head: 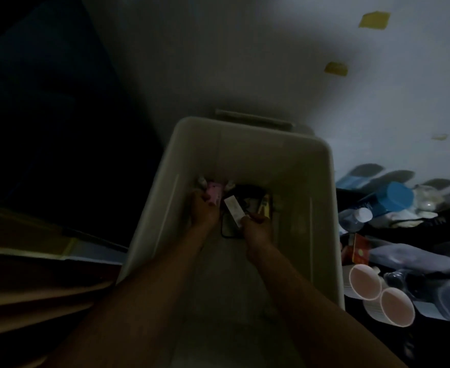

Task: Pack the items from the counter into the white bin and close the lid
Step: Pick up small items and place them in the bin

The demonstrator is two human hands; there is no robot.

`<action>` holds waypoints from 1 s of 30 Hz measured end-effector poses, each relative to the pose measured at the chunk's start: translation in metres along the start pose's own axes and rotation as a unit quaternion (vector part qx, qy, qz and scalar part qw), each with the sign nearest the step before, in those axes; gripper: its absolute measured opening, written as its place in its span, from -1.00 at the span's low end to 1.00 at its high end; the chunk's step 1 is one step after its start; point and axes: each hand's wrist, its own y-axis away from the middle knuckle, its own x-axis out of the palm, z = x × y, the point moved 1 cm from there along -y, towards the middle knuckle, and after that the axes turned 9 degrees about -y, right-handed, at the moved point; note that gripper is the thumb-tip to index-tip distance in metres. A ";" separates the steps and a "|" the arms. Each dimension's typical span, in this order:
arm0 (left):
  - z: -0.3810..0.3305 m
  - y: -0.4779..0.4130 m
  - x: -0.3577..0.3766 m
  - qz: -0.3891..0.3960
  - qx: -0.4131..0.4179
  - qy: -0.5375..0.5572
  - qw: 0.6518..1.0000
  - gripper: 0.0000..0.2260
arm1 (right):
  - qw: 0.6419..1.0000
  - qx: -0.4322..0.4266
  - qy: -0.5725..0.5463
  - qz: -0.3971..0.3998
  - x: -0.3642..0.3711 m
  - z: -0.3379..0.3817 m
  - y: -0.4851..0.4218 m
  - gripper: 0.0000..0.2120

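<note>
Both arms reached deep into the white bin (247, 144), left hand (205, 211) curled around a pink item (214, 193), right hand (257, 231) pinching a white flat packet (234, 211) over dark items, cups (380, 296) and bottle (356, 217) on the counter beside the bin

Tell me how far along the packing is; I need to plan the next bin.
Partly done. A few small items already lie in the white bin. Both hands are inside: the left hand on a pink item, the right hand holding a white box. Cups and a blue-capped jar remain outside; the bin is still open.
</note>
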 end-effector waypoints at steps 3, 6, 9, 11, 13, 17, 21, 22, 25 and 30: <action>0.002 -0.013 0.009 -0.012 -0.016 0.007 1.000 -0.81 | 1.000 0.018 -0.023 -0.012 0.005 -0.005 -0.010 -0.66; 0.005 -0.020 0.016 0.000 0.002 -0.014 1.000 -0.69 | 0.999 0.033 -0.036 -0.012 0.010 -0.007 -0.014 -0.66; 0.009 -0.026 0.022 0.030 0.025 -0.026 0.999 -0.58 | 0.999 0.021 -0.028 0.007 0.015 -0.010 -0.024 -0.65; 0.013 -0.029 0.024 0.047 0.045 -0.024 0.998 -0.57 | 1.000 0.007 -0.012 0.011 0.019 -0.013 -0.028 -0.65; 0.019 -0.034 0.027 0.057 0.059 -0.033 0.996 -0.57 | 1.000 -0.010 0.011 0.010 0.022 -0.017 -0.032 -0.66; 0.024 -0.034 0.026 0.058 0.073 -0.083 0.992 -0.59 | 0.999 -0.033 0.035 0.024 0.028 -0.025 -0.035 -0.71; 0.026 -0.033 0.023 0.023 0.074 -0.111 0.991 -0.60 | 0.994 -0.074 0.061 0.049 0.029 -0.034 -0.031 -0.75; 0.027 -0.033 0.023 0.017 0.064 -0.115 0.991 -0.60 | 0.993 -0.081 0.071 0.054 0.030 -0.035 -0.031 -0.76; 0.026 -0.032 0.021 0.004 0.046 -0.130 0.990 -0.62 | 0.990 -0.086 0.100 0.057 0.038 -0.031 -0.037 -0.77; 0.033 -0.029 0.019 0.016 0.025 -0.129 0.991 -0.71 | 0.985 -0.092 0.134 0.059 0.049 -0.023 -0.044 -0.80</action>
